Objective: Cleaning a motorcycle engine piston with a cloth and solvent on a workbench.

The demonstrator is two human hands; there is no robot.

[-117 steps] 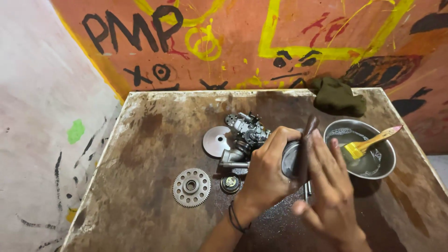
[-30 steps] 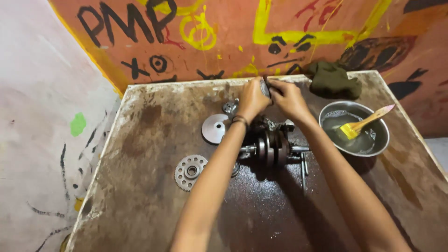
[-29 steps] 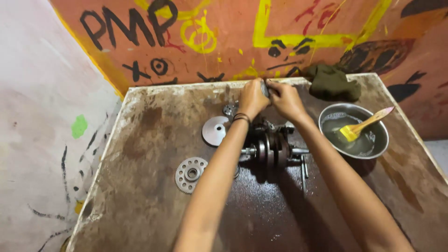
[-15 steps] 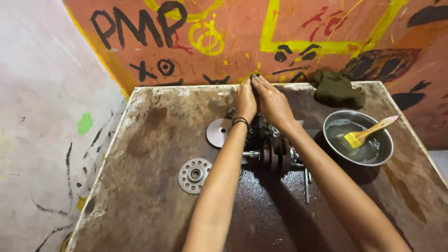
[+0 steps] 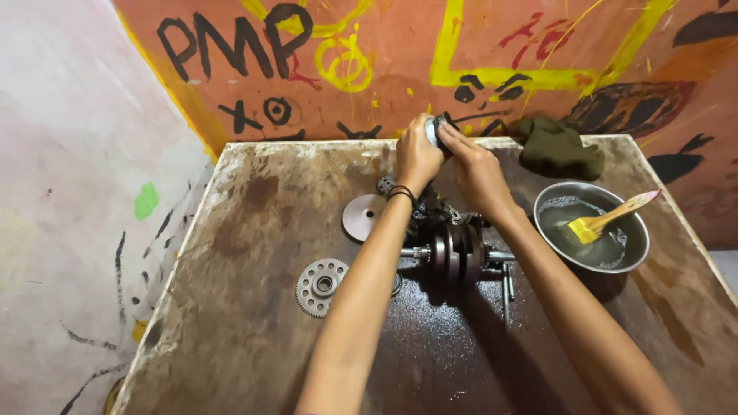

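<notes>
a stained, oil-dark workbench (image 5: 254, 230) set into a corner, grey wall on one side, orange graffiti-covered wall (image 5: 538, 46) behind. nearest, below both forearms and well short of the hands: a crankshaft assembly (image 5: 455, 253) lying on its side, a thin steel pin (image 5: 506, 288) just beside it, a toothed sprocket (image 5: 321, 285) out past the left forearm. a little farther, under the left wrist: a plain metal disc (image 5: 363, 217) flat on the bench. off beyond the right forearm: a steel bowl (image 5: 592, 234) of murky liquid with a yellow brush (image 5: 607, 219) leaning in it, and farther still a crumpled dark green rag (image 5: 559, 150) by the back edge.

compared with half a second ago, both hands raised higher above the back of the bench, now gripping a small round metal part (image 5: 437, 131) between them rather than pressed together bare; earlier frames too blurred to name it. judged as a part lifted clear for close handling. left hand (image 5: 417, 157) closed around the near side, right hand (image 5: 477, 169) clasped over the dark end, arms stretched fully forward, wrists almost touching, black band on the left wrist.
</notes>
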